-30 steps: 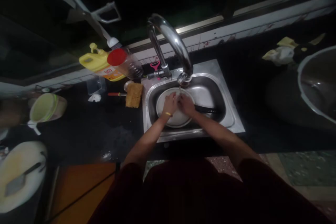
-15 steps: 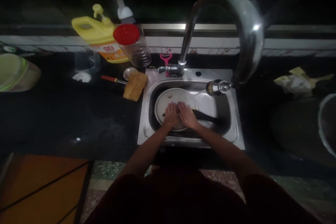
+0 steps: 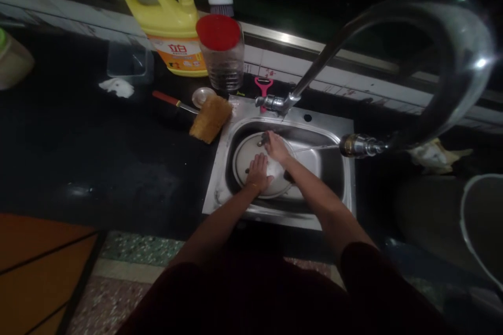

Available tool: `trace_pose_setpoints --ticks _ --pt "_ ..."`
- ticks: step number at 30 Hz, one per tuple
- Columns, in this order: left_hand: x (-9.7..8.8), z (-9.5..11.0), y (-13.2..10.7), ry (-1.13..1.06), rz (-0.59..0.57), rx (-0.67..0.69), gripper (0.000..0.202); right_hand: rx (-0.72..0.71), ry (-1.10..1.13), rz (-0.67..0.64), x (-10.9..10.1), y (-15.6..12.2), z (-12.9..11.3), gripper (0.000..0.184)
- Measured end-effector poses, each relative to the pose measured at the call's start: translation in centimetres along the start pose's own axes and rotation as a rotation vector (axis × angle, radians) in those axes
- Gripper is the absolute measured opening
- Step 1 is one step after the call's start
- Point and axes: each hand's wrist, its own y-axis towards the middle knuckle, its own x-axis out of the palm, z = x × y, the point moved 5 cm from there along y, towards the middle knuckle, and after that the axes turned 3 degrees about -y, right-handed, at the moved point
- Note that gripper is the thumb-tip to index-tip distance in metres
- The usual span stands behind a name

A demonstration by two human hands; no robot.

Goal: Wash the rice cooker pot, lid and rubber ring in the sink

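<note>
Head, 2 hands (image 3: 259, 171) (image 3: 277, 147), 1 plate (image 3: 242, 161), 1 sink (image 3: 319, 121)

— From where is the camera looking?
— I'm wearing it on my head; it's facing forward and down, from above and behind my left hand (image 3: 258, 171) and right hand (image 3: 277, 147).
— How near?
— The faucet (image 3: 463, 63), right of both hands, is looming closest.

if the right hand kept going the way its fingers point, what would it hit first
The right hand points back-left: likely the sink's back wall just past the plate's far rim, below the tap base. Depth unclear.
</note>
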Motion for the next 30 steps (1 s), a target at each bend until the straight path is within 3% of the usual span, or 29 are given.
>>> trace_pose_setpoints --ticks 2,5,9,14,16,19,24,30 --pt "0.0 -0.2 0.0 -0.023 -0.023 0.016 0.084 0.041 -0.001 0.052 -0.4 0.8 -0.4 0.047" --pt "0.0 -0.3 -0.1 -0.049 -0.055 0.065 0.084 -0.008 -0.061 0.109 -1.0 -1.3 -0.5 0.036" --pt "0.2 -0.2 -0.1 -0.068 -0.038 0.077 0.082 -0.182 -0.136 0.010 -1.3 -3.9 -0.6 0.035" --pt "0.4 -0.1 -0.1 -0.081 -0.035 0.059 0.085 -0.042 -0.175 0.001 -1.5 1.1 -1.2 0.038" --pt "0.3 -0.1 -0.1 -0.093 -0.033 0.064 0.084 -0.073 -0.160 -0.008 -1.3 2.1 -1.7 0.038" --pt "0.1 0.0 -0.2 -0.120 -0.055 0.059 0.084 -0.164 -0.149 -0.017 -1.5 1.1 -1.5 0.038" --pt "0.0 0.1 -0.2 -0.149 -0.051 0.050 0.084 -0.160 -0.252 -0.066 -2.2 -0.8 -0.5 0.044" --pt "0.1 0.1 -0.2 -0.163 -0.041 0.045 0.084 -0.200 -0.440 -0.167 -2.0 -2.5 -1.8 0.049"
